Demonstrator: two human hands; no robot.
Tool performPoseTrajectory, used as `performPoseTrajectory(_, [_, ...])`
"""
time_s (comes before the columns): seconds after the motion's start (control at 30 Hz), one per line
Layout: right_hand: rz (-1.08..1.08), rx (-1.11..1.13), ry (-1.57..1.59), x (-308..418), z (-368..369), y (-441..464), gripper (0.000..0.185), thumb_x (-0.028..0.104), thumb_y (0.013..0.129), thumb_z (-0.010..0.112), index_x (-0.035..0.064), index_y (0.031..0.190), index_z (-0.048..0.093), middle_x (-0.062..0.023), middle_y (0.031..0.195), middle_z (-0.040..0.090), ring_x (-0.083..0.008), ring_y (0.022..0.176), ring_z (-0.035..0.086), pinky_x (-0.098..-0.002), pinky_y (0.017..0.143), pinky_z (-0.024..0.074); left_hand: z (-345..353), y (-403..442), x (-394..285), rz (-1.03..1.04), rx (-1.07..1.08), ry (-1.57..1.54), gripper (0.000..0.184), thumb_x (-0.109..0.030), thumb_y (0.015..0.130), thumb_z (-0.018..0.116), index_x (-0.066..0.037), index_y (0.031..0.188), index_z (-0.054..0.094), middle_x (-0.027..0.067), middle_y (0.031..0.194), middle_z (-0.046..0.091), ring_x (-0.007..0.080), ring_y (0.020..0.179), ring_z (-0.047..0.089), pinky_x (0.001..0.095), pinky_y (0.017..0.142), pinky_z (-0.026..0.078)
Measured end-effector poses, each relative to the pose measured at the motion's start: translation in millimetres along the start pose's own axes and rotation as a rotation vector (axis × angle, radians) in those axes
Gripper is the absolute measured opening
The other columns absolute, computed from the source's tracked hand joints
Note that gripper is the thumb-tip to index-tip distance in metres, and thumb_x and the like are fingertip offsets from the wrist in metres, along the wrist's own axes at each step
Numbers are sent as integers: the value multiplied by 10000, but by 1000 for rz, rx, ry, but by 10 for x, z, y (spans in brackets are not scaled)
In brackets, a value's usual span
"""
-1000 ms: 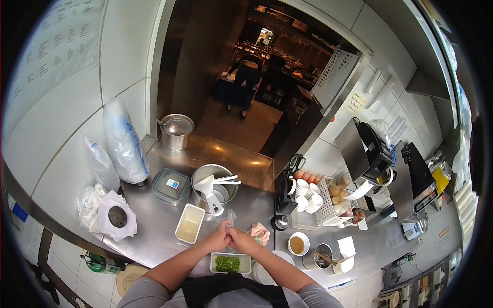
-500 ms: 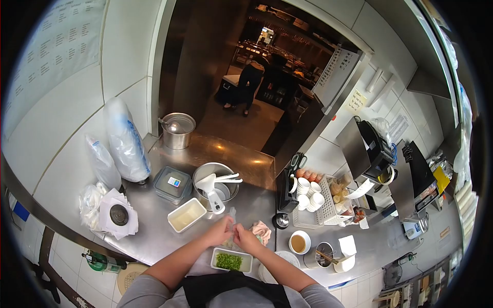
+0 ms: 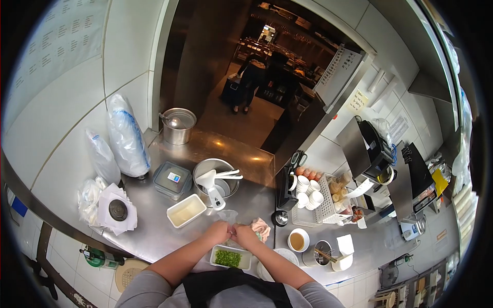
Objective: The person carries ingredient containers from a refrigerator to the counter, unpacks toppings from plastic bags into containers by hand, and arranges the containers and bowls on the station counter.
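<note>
My left hand (image 3: pixel 220 232) and my right hand (image 3: pixel 243 236) meet with fingers pinched together, at a thin clear plastic bag (image 3: pixel 228 215) that shows just beyond them. Right below them lies a white tray (image 3: pixel 245 260) of chopped green herbs (image 3: pixel 227 258). A crumpled pink cloth (image 3: pixel 261 229) is beside my right hand. Up and left of my left hand sits an empty cream tray (image 3: pixel 186 211). Behind it a steel bowl (image 3: pixel 229 192) holds white-handled utensils (image 3: pixel 215 197).
A lidded plastic container (image 3: pixel 172 179) and steel pot (image 3: pixel 178 134) stand at the left back. To the right are a black bell (image 3: pixel 281 218), a bowl of brown liquid (image 3: pixel 298 240), a utensil pot (image 3: pixel 317 254) and a white basket (image 3: pixel 328 203). Beyond the opening, a person (image 3: pixel 251 77) bends down.
The cream tray has turned from upright to slanted and shifted slightly left. My hands stay together, a little lower. The person beyond the opening has shifted.
</note>
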State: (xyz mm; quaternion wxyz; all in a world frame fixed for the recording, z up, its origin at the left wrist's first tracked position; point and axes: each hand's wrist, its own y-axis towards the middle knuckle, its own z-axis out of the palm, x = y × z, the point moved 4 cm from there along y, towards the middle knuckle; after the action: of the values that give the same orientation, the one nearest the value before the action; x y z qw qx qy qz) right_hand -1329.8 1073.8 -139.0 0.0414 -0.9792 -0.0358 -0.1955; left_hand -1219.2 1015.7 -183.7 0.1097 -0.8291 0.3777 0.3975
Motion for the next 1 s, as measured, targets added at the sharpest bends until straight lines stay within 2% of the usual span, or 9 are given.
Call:
performPoseTrajectory(0.07, [-7, 0, 15, 10, -2, 6, 247, 186, 740, 676, 8, 886, 584, -186, 824, 631, -346, 778, 628, -421, 708, 493, -39, -12, -61, 42, 27, 34, 186, -196, 700, 681, -65, 832, 686, 174, 854, 648, 337, 849, 629, 428, 745, 503])
performPoseTrajectory(0.17, [-63, 8, 35, 57, -21, 5, 241, 165, 742, 672, 7, 899, 578, -189, 843, 627, -353, 779, 624, -421, 707, 494, -62, -11, -108, -60, 118, 200, 201, -218, 705, 693, -86, 857, 694, 161, 915, 643, 327, 873, 633, 423, 750, 511])
performPoseTrajectory(0.23, [-130, -43, 71, 101, -56, -12, 232, 137, 742, 664, 11, 913, 573, -188, 848, 623, -358, 784, 620, -421, 712, 494, -110, -14, -150, -78, 141, 235, 202, -228, 713, 695, -92, 862, 694, 156, 948, 634, 322, 883, 634, 422, 751, 514])
performPoseTrajectory(0.4, [-136, -25, 95, 67, -22, -21, 195, 105, 745, 647, 19, 899, 563, -187, 889, 619, -359, 834, 611, -421, 740, 490, -171, -52, -243, -100, 218, 333, 260, -273, 735, 698, -78, 906, 676, 146, 1010, 610, 309, 925, 628, 421, 765, 519])
performPoseTrajectory(0.57, [-139, -1, 81, 23, 30, -35, 141, 78, 750, 626, 28, 866, 562, -165, 873, 597, -348, 842, 599, -417, 751, 485, -40, -70, -171, -62, 195, 283, 346, -308, 767, 668, -33, 972, 623, 174, 1056, 582, 335, 967, 604, 435, 789, 506])
performPoseTrajectory(0.67, [-216, -73, 109, 49, -13, -60, 162, 62, 740, 626, 24, 883, 559, -153, 802, 561, -330, 760, 584, -390, 691, 480, -17, -70, -141, -65, 188, 265, 356, -302, 782, 654, -24, 999, 606, 189, 1066, 571, 342, 982, 594, 445, 805, 496])
performPoseTrajectory(0.8, [-231, -114, 209, 132, -127, -110, 181, 7, 740, 610, 31, 906, 542, -147, 868, 549, -313, 786, 581, -373, 685, 477, -66, -81, -158, -54, 192, 260, 367, -287, 795, 642, -9, 1025, 569, 196, 1048, 570, 353, 1001, 580, 451, 822, 482])
performPoseTrajectory(0.9, [-245, -176, 266, 206, -237, -136, 223, -18, 738, 605, 36, 937, 521, -148, 908, 541, -311, 804, 580, -367, 686, 474, -150, -80, -181, -77, 168, 113, 338, -225, 810, 615, 4, 1042, 525, 204, 1072, 544, 360, 1006, 565, 439, 863, 468])
performPoseTrajectory(1.0, [-254, -200, 263, 239, -289, -111, 242, -25, 741, 603, 39, 952, 502, -149, 920, 545, -313, 818, 583, -365, 691, 474, -217, -58, -204, 9, 82, 31, 293, -176, 804, 621, 12, 1001, 513, 214, 1030, 550, 377, 977, 557, 442, 853, 458])
